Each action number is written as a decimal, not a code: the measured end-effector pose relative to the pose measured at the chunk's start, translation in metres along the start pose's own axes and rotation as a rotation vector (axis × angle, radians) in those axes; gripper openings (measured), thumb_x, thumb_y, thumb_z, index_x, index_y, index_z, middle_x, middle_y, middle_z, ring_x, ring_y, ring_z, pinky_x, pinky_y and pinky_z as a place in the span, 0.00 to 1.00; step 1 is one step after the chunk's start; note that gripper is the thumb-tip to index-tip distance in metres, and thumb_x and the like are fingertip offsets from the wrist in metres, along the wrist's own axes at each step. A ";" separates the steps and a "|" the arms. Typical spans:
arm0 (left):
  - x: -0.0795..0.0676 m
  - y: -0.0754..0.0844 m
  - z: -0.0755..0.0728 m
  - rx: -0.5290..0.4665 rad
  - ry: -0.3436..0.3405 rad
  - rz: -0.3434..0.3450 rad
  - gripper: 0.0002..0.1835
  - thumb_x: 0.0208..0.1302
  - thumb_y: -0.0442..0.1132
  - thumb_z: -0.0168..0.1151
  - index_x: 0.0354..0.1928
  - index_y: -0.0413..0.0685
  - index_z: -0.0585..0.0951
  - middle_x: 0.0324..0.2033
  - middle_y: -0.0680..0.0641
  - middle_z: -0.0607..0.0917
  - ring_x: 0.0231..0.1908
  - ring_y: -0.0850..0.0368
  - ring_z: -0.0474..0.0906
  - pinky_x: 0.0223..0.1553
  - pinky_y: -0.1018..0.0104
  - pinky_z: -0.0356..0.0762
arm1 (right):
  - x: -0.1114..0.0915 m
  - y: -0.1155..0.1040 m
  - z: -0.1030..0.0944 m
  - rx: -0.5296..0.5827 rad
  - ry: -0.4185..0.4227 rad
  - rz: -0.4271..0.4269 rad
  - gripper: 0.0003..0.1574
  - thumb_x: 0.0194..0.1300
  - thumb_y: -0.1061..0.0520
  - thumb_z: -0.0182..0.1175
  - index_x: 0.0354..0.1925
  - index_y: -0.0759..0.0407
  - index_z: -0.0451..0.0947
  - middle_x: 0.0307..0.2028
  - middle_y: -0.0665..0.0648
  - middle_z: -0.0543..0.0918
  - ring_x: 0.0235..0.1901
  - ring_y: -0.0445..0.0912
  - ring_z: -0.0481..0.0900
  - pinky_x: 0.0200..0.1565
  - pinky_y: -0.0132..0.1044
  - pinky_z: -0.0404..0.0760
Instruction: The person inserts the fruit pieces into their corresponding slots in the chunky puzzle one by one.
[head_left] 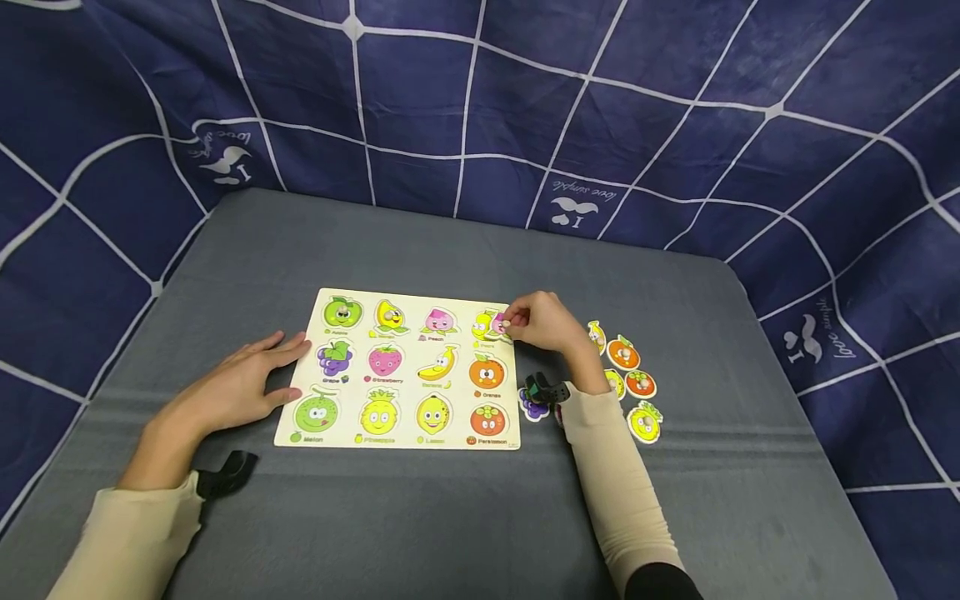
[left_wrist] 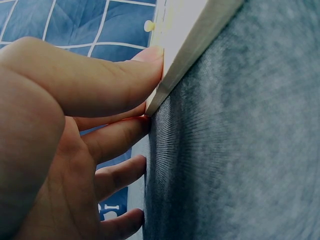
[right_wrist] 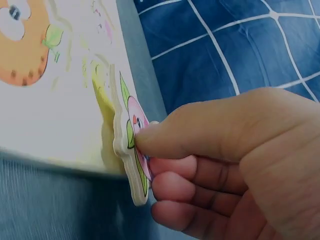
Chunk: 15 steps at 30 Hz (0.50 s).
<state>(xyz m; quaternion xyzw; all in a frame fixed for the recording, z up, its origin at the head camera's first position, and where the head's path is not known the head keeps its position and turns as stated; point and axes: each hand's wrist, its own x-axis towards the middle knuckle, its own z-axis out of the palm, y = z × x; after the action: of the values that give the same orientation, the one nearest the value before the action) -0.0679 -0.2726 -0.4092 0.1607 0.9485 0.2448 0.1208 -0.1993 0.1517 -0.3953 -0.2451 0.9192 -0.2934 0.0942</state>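
My right hand (head_left: 546, 323) pinches a pink peach puzzle piece (right_wrist: 136, 134) with green leaves. In the right wrist view the piece is tilted on edge above the wooden fruit puzzle board (right_wrist: 75, 132). From the head view it overlaps the pear picture (head_left: 482, 325) at the board's top right corner. Thumb and fingertips of my left hand (head_left: 243, 379) touch the left edge of the board (head_left: 408, 387), its fingers fairly straight. The left wrist view shows the thumb against the board's side (left_wrist: 182, 62) and other fingertips at the grey cloth.
Loose fruit pieces lie right of the board: an orange (head_left: 623, 353), a persimmon (head_left: 641, 383), a pineapple (head_left: 645, 422) and grapes (head_left: 534, 406), some partly hidden by the right arm. A blue checked curtain (head_left: 420, 92) stands behind the grey table (head_left: 420, 517).
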 end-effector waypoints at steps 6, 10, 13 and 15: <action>-0.001 -0.001 0.000 0.005 0.004 0.000 0.40 0.60 0.38 0.71 0.71 0.34 0.65 0.70 0.33 0.63 0.70 0.27 0.52 0.63 0.26 0.50 | 0.009 -0.011 0.005 0.001 -0.002 -0.037 0.04 0.55 0.63 0.68 0.33 0.62 0.86 0.23 0.50 0.81 0.24 0.41 0.75 0.29 0.32 0.74; -0.001 0.000 0.000 0.007 0.004 0.000 0.40 0.59 0.38 0.71 0.71 0.35 0.65 0.71 0.33 0.63 0.70 0.27 0.52 0.62 0.26 0.50 | 0.015 -0.017 0.009 0.012 -0.003 -0.051 0.04 0.55 0.63 0.68 0.32 0.62 0.86 0.22 0.50 0.81 0.24 0.41 0.75 0.29 0.31 0.74; -0.001 0.000 0.000 0.006 0.004 -0.004 0.40 0.59 0.38 0.71 0.71 0.35 0.65 0.71 0.33 0.63 0.70 0.27 0.52 0.62 0.26 0.50 | 0.019 -0.020 0.013 0.019 -0.009 -0.054 0.04 0.55 0.63 0.68 0.32 0.62 0.86 0.22 0.50 0.81 0.24 0.41 0.76 0.30 0.31 0.75; -0.001 0.001 0.000 0.004 0.003 -0.008 0.40 0.59 0.38 0.71 0.71 0.34 0.65 0.70 0.33 0.63 0.70 0.27 0.52 0.63 0.26 0.50 | 0.021 -0.022 0.016 0.024 -0.019 -0.055 0.04 0.55 0.63 0.68 0.32 0.62 0.86 0.22 0.50 0.81 0.24 0.41 0.76 0.30 0.31 0.75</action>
<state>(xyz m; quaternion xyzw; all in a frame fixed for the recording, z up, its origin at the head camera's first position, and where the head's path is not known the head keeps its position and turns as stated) -0.0670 -0.2723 -0.4084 0.1566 0.9498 0.2426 0.1203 -0.2039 0.1171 -0.3956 -0.2721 0.9076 -0.3045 0.0976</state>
